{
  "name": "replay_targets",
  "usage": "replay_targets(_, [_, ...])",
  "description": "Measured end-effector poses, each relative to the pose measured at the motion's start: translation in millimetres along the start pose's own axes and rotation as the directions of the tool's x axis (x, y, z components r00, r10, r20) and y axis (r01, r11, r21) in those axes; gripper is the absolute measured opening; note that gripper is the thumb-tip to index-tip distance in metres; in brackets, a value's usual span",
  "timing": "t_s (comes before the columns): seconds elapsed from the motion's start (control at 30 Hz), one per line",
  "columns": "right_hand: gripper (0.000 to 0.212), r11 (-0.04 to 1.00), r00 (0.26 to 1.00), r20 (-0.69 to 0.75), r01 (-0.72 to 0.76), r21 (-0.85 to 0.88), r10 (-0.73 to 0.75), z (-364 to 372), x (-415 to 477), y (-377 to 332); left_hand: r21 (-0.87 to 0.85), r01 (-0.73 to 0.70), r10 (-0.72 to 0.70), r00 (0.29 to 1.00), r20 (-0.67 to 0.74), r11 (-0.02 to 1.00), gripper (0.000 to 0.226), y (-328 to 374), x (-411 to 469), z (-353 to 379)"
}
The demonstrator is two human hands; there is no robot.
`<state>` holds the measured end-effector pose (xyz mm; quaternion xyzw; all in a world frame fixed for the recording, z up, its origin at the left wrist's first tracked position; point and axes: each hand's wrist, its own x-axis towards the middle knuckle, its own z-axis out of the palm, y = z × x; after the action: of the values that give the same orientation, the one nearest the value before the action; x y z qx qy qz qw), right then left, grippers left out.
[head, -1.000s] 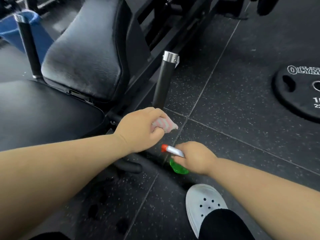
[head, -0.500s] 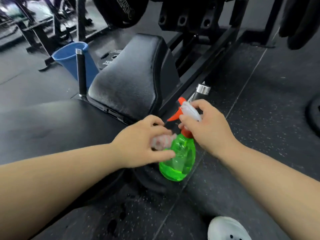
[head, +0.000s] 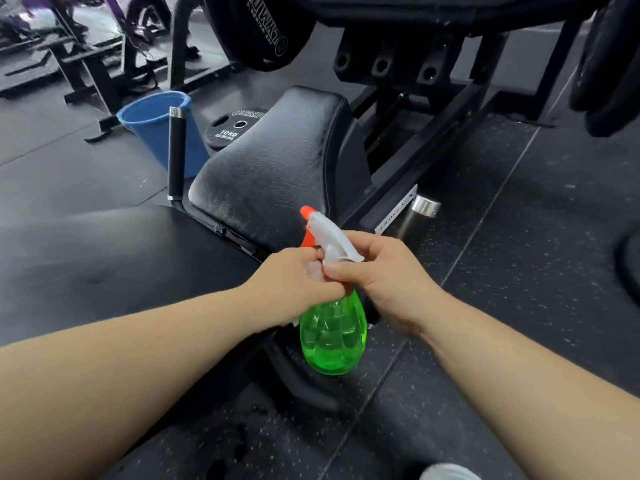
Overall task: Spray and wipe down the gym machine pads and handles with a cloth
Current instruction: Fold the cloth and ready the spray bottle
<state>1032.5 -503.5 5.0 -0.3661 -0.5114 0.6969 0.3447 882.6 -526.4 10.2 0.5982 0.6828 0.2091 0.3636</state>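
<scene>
Though much lower a second earlier, bottle [head: 332, 337]: raised beside pad [head: 270, 161].
Axis: roughly upright, nozzle [head: 306, 212] far-left.
Right hand [head: 388, 278]: wraps bottle neck.
Left hand [head: 294, 282]: clutches cloth [head: 316, 271] against bottle.

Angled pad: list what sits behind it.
Behind the angled pad a 10 kg weight plate lies flat on the floor, and a blue bucket stands to its left, beyond the upright handle. The pad covers the plate's right side and whatever lies directly behind it.

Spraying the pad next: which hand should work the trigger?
Right. The right hand grips the spray bottle at its neck, nozzle facing the pad; the left hand is bunched round the cloth.
</scene>
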Motion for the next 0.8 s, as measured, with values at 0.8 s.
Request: replay_targets(0.8, [0.017,0.878,0.97,-0.204,-0.211,-0.431,0.132,10.9,32.4,42.4,-0.188,0.041,-0.072,0.984,-0.163,0.981,0.007,-39.2,18.4,-49.6])
